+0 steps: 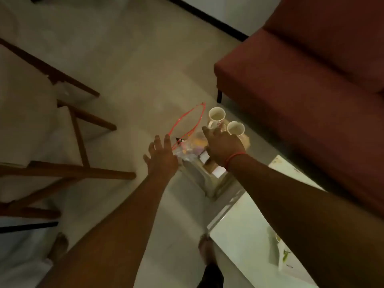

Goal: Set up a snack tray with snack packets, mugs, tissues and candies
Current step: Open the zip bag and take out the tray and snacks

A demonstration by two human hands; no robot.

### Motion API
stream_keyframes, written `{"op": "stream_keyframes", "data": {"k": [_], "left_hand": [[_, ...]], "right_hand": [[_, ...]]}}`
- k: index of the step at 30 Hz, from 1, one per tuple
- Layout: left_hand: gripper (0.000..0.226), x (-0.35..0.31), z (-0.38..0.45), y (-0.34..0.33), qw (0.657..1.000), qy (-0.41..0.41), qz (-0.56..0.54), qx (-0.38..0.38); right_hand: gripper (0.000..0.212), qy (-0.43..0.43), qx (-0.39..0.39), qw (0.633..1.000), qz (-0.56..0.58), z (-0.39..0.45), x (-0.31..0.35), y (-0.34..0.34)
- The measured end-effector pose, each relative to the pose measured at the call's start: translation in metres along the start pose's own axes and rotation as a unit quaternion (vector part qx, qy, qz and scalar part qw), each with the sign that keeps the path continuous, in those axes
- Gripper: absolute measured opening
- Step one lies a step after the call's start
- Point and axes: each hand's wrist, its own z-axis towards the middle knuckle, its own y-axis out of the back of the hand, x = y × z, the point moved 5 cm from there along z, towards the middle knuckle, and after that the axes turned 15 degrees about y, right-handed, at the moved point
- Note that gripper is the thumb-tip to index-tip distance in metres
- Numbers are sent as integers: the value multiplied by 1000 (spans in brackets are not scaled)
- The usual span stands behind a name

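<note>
Hands over the snack items

Sofa [311,80], dark red, filled the upper right of the head view; wooden chairs [79,129] with pale cushions stood at left on a pale floor [128,59]. White bench [249,235] ran along the lower right edge, with a wrapper-like item on it too blurred to identify. Beyond its far end sat a small low stand [209,183], carrying the task items.

Clear zip bag [188,129] with a red-edged mouth stood open on the stand, holding candies [196,145], pale yellow and pink, blurred. Two white mugs [217,115] stood upright just right of the bag, close together, mouths up. A small white box-like thing [204,157] lay below the bag; could not tell what it was.

Left hand [162,159] reached out, grip wide, fingers spread, holding nothing, just left of the bag. Right hand [225,146], red thread at the wrist, hovered palm down over the bag and nearer mug; grip loosely open, contact could not be told.
</note>
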Motion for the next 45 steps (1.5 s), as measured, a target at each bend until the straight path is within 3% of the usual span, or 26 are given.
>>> {"op": "stream_keyframes", "data": {"k": [5,10,13,18,22,26,31,35,45], "left_hand": [[48,21,26,-29,994,35,-88,50],[23,23,42,-33,997,21,-77,19],[20,23,46,-30,996,24,-85,8],[16,28,46,-12,989,1,-128,-72],[12,25,33,24,960,31,-250,-125],[10,9,-9,65,933,-10,-319,-164],[14,-25,-105,96,924,-104,-333,-155],[17,-74,-214,109,906,-189,-355,-132],[12,-207,-442,68,895,-219,-388,22]], "right_hand": [[68,16,72,997,7,57,15,-18],[49,13,96,995,-2,75,12,-36],[33,6,75,997,5,79,8,-41],[22,24,15,1000,4,77,4,-25],[17,49,-52,997,6,56,7,5],[16,80,-88,993,-10,15,4,37],[24,62,-106,992,34,-89,-15,79],[25,33,-119,992,5,-211,-41,103],[21,-119,-207,971,-28,-527,-97,115]]}}
